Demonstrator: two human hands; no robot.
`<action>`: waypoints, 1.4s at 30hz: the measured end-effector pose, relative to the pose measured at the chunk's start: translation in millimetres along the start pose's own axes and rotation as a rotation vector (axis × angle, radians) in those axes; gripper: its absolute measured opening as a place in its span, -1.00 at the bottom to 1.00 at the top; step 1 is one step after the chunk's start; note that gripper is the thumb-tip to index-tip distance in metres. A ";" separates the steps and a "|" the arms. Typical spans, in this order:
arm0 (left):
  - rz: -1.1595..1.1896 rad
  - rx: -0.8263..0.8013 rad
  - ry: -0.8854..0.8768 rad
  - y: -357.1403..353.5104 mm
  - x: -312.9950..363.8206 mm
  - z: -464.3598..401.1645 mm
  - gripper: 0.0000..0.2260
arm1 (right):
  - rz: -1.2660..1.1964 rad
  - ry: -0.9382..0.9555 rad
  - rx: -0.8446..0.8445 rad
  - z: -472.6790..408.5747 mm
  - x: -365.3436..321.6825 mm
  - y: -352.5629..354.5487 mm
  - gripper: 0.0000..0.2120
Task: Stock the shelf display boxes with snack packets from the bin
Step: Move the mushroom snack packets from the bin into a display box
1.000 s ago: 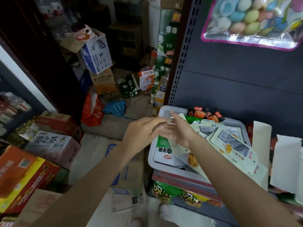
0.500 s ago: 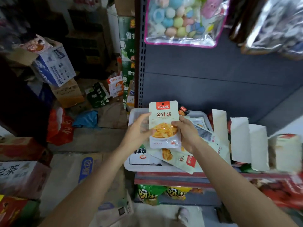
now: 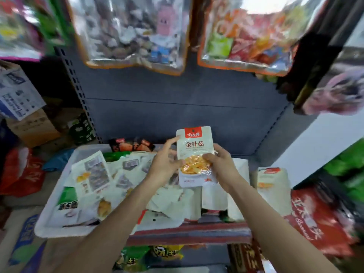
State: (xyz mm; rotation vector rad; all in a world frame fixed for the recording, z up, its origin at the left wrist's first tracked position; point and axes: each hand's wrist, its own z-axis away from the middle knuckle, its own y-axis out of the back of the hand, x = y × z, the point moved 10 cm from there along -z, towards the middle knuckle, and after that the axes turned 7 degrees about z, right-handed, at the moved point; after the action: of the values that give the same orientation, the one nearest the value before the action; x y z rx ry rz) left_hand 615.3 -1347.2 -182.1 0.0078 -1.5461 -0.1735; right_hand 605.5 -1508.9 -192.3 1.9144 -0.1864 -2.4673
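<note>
Left hand [image 3: 165, 166] and right hand [image 3: 222, 168] both grip upright snack packet [image 3: 196, 154] above bin [image 3: 57, 227].

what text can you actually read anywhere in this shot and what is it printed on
"金针菇": large black characters on the white packet held by the left hand and right hand.
Red banner at that packet's top: white brand script, too stylised to read.
Red bag at right: white lettering, blurred.
Packets in the bin: print too small and blurred.
</note>
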 end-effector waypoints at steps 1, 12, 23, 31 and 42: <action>0.013 0.004 0.005 -14.5 2.1 -3.5 -0.38 | 0.003 0.006 -0.005 -4.0 -0.4 15.0 -0.77; 0.027 -0.024 0.034 -137.6 5.7 -31.3 -0.78 | 0.300 0.194 0.173 -11.7 -4.2 146.8 -0.71; -0.164 -0.200 -0.062 -241.4 21.9 -35.1 -0.95 | 0.511 0.209 0.372 5.2 9.0 259.4 -0.80; -0.275 -0.098 -0.127 -267.9 22.2 -31.8 -0.96 | 0.547 0.326 0.277 -1.1 15.8 283.6 -0.65; -0.420 0.106 -0.435 -271.2 9.4 -15.4 -0.73 | 0.608 0.667 0.298 -1.8 36.7 273.5 -0.34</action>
State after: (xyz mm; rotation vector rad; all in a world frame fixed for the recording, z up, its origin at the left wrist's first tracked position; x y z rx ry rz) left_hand 601.8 -1617.8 -204.2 0.4044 -1.9733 -0.4476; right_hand 580.9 -1783.6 -200.2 2.2208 -0.9763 -1.4058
